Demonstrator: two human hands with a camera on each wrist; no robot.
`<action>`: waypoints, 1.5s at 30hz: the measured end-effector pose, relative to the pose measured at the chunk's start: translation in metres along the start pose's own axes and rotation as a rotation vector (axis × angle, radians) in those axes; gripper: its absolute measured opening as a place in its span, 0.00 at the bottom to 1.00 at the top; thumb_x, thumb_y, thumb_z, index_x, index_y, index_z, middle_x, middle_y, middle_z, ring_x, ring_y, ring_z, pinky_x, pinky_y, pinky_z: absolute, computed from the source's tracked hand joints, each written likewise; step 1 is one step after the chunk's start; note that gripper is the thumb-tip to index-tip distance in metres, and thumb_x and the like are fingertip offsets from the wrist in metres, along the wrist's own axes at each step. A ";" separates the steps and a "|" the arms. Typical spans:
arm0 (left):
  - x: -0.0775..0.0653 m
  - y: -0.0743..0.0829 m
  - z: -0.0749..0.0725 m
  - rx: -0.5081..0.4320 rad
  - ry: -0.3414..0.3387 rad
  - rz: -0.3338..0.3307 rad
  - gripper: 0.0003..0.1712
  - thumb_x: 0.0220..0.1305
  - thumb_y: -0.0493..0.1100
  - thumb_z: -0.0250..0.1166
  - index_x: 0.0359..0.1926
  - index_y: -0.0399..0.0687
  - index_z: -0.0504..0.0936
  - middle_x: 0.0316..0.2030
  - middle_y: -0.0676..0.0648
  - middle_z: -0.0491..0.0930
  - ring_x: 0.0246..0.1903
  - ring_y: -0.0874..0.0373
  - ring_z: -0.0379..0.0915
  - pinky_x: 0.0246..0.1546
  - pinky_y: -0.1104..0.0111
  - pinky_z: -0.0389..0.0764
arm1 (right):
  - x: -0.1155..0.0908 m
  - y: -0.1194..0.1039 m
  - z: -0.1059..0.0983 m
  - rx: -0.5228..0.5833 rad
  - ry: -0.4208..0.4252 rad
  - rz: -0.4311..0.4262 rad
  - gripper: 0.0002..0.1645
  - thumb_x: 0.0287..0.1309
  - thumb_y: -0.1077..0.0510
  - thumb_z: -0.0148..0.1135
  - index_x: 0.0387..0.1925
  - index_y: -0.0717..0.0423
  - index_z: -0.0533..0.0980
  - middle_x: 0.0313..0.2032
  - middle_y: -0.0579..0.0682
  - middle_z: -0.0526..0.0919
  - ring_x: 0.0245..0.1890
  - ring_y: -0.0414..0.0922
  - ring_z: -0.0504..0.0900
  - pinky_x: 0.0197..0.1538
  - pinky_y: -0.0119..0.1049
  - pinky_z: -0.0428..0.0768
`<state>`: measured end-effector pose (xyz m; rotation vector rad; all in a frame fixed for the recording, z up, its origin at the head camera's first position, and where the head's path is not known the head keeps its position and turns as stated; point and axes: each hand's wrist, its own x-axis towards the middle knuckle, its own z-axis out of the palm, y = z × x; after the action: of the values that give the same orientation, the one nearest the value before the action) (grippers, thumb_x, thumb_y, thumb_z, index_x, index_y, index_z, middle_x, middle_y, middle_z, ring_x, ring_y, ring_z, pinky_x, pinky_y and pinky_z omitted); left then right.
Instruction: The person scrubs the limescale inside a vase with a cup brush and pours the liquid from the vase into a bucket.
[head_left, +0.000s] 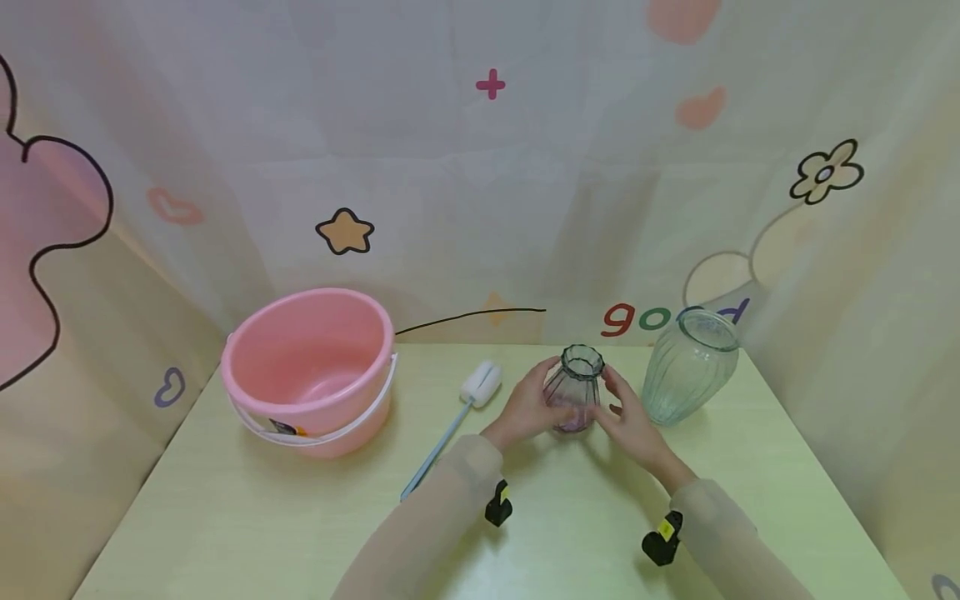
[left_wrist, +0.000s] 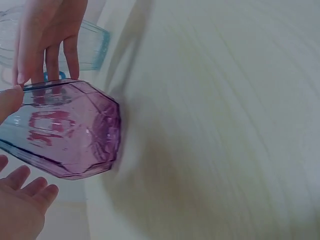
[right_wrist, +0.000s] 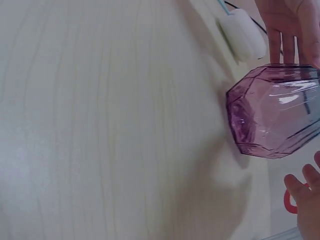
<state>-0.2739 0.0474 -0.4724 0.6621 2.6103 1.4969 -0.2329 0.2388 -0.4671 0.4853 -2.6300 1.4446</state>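
A small ribbed glass vase (head_left: 574,392), purple toward its base and grey-green at its scalloped rim, is upright on the table between both hands. To its left is my left hand (head_left: 528,406), fingers stretched along the far side and thumb in front. On the other side my right hand (head_left: 633,425) has its thumb close to the glass and its fingers spread beside it. In the left wrist view, the left fingers (left_wrist: 30,187) appear apart from the vase (left_wrist: 70,135). Straight right fingers (left_wrist: 52,62) reach behind it there.
A larger pale green glass vase (head_left: 690,367) leans at the back right. A white sponge brush (head_left: 480,385) with a blue handle lies left of the hands. Farther left stands a pink bucket (head_left: 307,433) with a white handle. Printed curtains (head_left: 450,167) surround the table.
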 end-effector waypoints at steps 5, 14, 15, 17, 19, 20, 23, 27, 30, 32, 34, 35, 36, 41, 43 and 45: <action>-0.006 0.010 -0.010 0.005 0.029 0.024 0.48 0.47 0.49 0.69 0.67 0.52 0.53 0.64 0.46 0.59 0.61 0.54 0.54 0.58 0.59 0.60 | -0.006 0.006 -0.009 -0.077 0.143 -0.079 0.36 0.59 0.61 0.54 0.66 0.58 0.51 0.62 0.63 0.60 0.60 0.57 0.60 0.53 0.55 0.68; -0.017 0.027 -0.024 0.000 0.116 0.055 0.45 0.51 0.45 0.67 0.67 0.56 0.53 0.64 0.49 0.57 0.61 0.54 0.53 0.58 0.57 0.60 | -0.018 -0.036 -0.041 -0.130 0.463 -0.196 0.27 0.53 0.70 0.56 0.57 0.63 0.65 0.52 0.60 0.73 0.51 0.45 0.71 0.48 0.25 0.71; -0.018 0.028 -0.025 0.002 0.123 0.067 0.45 0.51 0.45 0.67 0.67 0.57 0.53 0.65 0.50 0.57 0.61 0.55 0.53 0.58 0.57 0.60 | -0.020 -0.041 -0.046 -0.135 0.506 -0.218 0.27 0.52 0.71 0.56 0.56 0.63 0.65 0.50 0.61 0.74 0.50 0.44 0.71 0.48 0.23 0.70; -0.019 0.033 -0.027 0.000 0.134 0.097 0.45 0.51 0.45 0.67 0.67 0.58 0.53 0.65 0.51 0.57 0.61 0.56 0.53 0.58 0.58 0.60 | -0.022 -0.050 -0.055 -0.128 0.591 -0.248 0.26 0.52 0.71 0.55 0.55 0.63 0.67 0.48 0.61 0.74 0.49 0.41 0.71 0.46 0.21 0.69; -0.021 0.037 -0.028 0.005 0.141 0.130 0.46 0.51 0.45 0.67 0.67 0.58 0.52 0.65 0.52 0.57 0.61 0.57 0.52 0.59 0.59 0.60 | -0.023 -0.053 -0.064 -0.106 0.671 -0.266 0.25 0.51 0.72 0.54 0.54 0.64 0.68 0.47 0.62 0.74 0.48 0.40 0.71 0.45 0.21 0.69; -0.021 0.039 -0.029 0.009 0.145 0.142 0.46 0.51 0.45 0.67 0.67 0.58 0.52 0.65 0.52 0.57 0.61 0.58 0.52 0.58 0.59 0.60 | -0.024 -0.056 -0.068 -0.109 0.704 -0.266 0.24 0.51 0.72 0.54 0.53 0.65 0.68 0.47 0.63 0.74 0.48 0.42 0.71 0.45 0.22 0.69; -0.023 0.043 -0.029 0.018 0.152 0.169 0.45 0.51 0.44 0.67 0.67 0.57 0.52 0.65 0.53 0.56 0.61 0.59 0.52 0.58 0.59 0.61 | -0.025 -0.055 -0.081 -0.116 0.788 -0.231 0.24 0.52 0.69 0.54 0.54 0.64 0.67 0.48 0.61 0.73 0.49 0.42 0.69 0.46 0.26 0.68; -0.026 0.047 -0.029 0.018 0.162 0.187 0.44 0.52 0.45 0.66 0.67 0.58 0.53 0.65 0.55 0.56 0.61 0.60 0.52 0.57 0.59 0.62 | -0.025 -0.035 -0.097 -0.111 0.788 -0.122 0.29 0.54 0.64 0.55 0.59 0.57 0.62 0.56 0.53 0.67 0.56 0.41 0.63 0.55 0.31 0.64; -0.029 0.051 -0.029 0.009 0.179 0.217 0.44 0.52 0.44 0.66 0.66 0.57 0.53 0.64 0.55 0.57 0.61 0.61 0.52 0.57 0.59 0.62 | -0.024 -0.017 -0.106 -0.085 0.710 -0.027 0.36 0.56 0.62 0.55 0.65 0.50 0.54 0.62 0.49 0.60 0.60 0.41 0.58 0.61 0.37 0.60; -0.031 0.053 -0.029 0.006 0.195 0.247 0.43 0.52 0.43 0.66 0.66 0.56 0.54 0.64 0.54 0.58 0.61 0.61 0.53 0.57 0.60 0.62 | -0.023 -0.008 -0.109 -0.056 0.649 0.031 0.40 0.57 0.61 0.54 0.67 0.45 0.48 0.65 0.47 0.54 0.63 0.41 0.53 0.63 0.41 0.57; -0.031 0.056 -0.029 0.008 0.211 0.290 0.42 0.51 0.42 0.67 0.65 0.54 0.56 0.63 0.53 0.60 0.60 0.62 0.54 0.57 0.62 0.63 | -0.023 -0.001 -0.111 -0.024 0.589 0.071 0.43 0.57 0.60 0.53 0.68 0.42 0.43 0.67 0.47 0.49 0.65 0.43 0.50 0.64 0.45 0.55; -0.031 0.058 -0.028 0.003 0.216 0.317 0.42 0.51 0.42 0.67 0.65 0.53 0.56 0.63 0.53 0.60 0.60 0.62 0.54 0.56 0.64 0.65 | -0.023 0.002 -0.111 -0.002 0.562 0.084 0.45 0.58 0.60 0.53 0.68 0.41 0.40 0.68 0.48 0.46 0.66 0.43 0.47 0.64 0.47 0.54; -0.031 0.060 -0.027 0.002 0.221 0.344 0.41 0.51 0.41 0.67 0.64 0.53 0.57 0.62 0.52 0.61 0.60 0.62 0.55 0.55 0.65 0.65 | -0.022 0.005 -0.111 0.016 0.535 0.094 0.46 0.58 0.59 0.53 0.68 0.40 0.38 0.69 0.48 0.44 0.66 0.44 0.45 0.64 0.50 0.53; -0.025 0.071 -0.017 0.012 0.207 0.436 0.40 0.51 0.43 0.67 0.64 0.54 0.58 0.61 0.52 0.62 0.58 0.64 0.57 0.54 0.68 0.65 | -0.021 0.018 -0.110 0.089 0.429 0.102 0.50 0.58 0.58 0.54 0.68 0.40 0.31 0.69 0.52 0.36 0.67 0.49 0.38 0.62 0.60 0.48; -0.022 0.076 -0.011 0.040 0.191 0.434 0.40 0.52 0.45 0.66 0.64 0.54 0.58 0.61 0.53 0.62 0.58 0.65 0.57 0.55 0.69 0.63 | -0.021 0.021 -0.109 0.101 0.401 0.107 0.51 0.59 0.57 0.54 0.68 0.39 0.28 0.69 0.52 0.33 0.67 0.50 0.37 0.61 0.62 0.48; -0.021 0.082 -0.005 0.083 0.162 0.403 0.39 0.53 0.48 0.65 0.64 0.55 0.57 0.61 0.55 0.62 0.58 0.67 0.55 0.55 0.70 0.64 | -0.021 0.024 -0.109 0.120 0.374 0.124 0.53 0.59 0.56 0.54 0.67 0.36 0.25 0.69 0.53 0.30 0.67 0.51 0.35 0.59 0.64 0.48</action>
<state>-0.2284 0.0713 -0.4047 1.1831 2.7936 1.6036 -0.2282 0.3469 -0.4323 0.0509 -2.3226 1.5575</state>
